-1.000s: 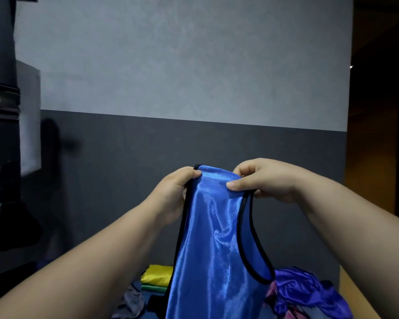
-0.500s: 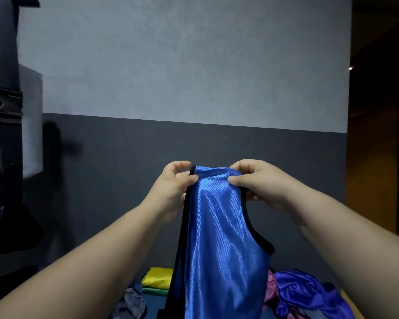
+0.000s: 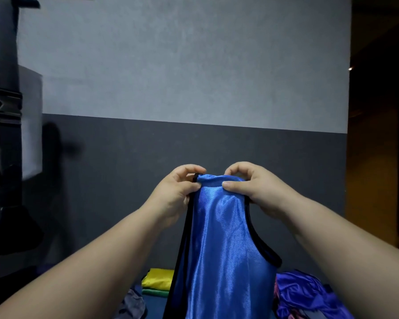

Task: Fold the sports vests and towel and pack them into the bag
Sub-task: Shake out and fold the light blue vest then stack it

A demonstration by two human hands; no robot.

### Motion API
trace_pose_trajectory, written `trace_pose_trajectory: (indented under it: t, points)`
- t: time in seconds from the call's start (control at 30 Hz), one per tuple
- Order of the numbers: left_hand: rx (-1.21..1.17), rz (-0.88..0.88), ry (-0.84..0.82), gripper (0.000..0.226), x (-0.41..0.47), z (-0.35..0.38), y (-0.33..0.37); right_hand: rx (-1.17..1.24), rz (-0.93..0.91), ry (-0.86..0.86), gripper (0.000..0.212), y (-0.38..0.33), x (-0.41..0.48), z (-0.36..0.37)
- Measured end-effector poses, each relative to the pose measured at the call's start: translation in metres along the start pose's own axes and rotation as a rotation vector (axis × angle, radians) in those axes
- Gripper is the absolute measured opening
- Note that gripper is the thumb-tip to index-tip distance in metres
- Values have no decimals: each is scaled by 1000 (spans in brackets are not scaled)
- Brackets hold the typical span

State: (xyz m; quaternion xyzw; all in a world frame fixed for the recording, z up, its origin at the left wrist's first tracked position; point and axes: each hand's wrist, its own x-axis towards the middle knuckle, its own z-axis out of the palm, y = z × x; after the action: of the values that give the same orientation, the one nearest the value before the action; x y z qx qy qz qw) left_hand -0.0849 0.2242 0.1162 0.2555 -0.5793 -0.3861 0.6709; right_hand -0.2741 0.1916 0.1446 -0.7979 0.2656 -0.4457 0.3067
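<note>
Holds a blue vest up at centre, left hand pinching its top from 9 o'clock, right hand from 3 o'clock. Pinches closer together than a second ago, probably squaring the shoulders for a lengthwise fold. Beyond, at 6 o'clock, a folded yellow vest on a green one. At 5 o'clock, a crumpled purple vest. Farther, at 9 o'clock, a black strap, perhaps the bag's.

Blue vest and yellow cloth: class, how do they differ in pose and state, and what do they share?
The blue vest is held up, pinched by the left hand and right hand; the yellow cloth lies untouched. The blue vest hangs long; the yellow cloth is folded small on a green cloth. Both are brightly coloured.
</note>
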Motion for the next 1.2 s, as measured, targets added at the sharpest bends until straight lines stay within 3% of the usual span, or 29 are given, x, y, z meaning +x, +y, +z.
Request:
trace_pose_trajectory:
  t: [0.13, 0.27, 0.47, 0.53, 0.63, 0.73, 0.83, 0.97, 1.1, 1.2]
  points:
    - [28, 18, -18, 43, 0, -2, 0, -186, 73, -58, 39, -1, 1, -6]
    - [92, 38, -19, 47, -1, -1, -8, -240, 120, -128, 22, -9, -2, -4]
    - [65, -24, 3, 60, -2, 0, -16, -168, 77, -71, 19, -11, -3, -2]
    - [92, -133, -39, 51, -4, -1, -19, -145, 50, -66, 14, -10, -2, -4]
    - [190, -247, -172, 15, -9, -3, -26, -130, 34, -76, 7, -9, -1, -9]
    - [168, -181, -148, 13, -11, -3, -28, -262, 51, -113, 5, -7, 0, -19]
    - [215, -106, -79, 12, -12, 4, -28, -583, 90, -122, 3, -8, 4, -26]
    - [280, -48, -43, 16, -11, 16, -32, -646, 121, -124, 19, -17, 3, -16]
    - [304, 0, -43, 22, -12, 27, -34, -689, 110, -16, 63, -12, 2, 6]
    - [304, 32, -50, 22, -13, 32, -35, -727, 32, 155, 59, -4, 2, 17]
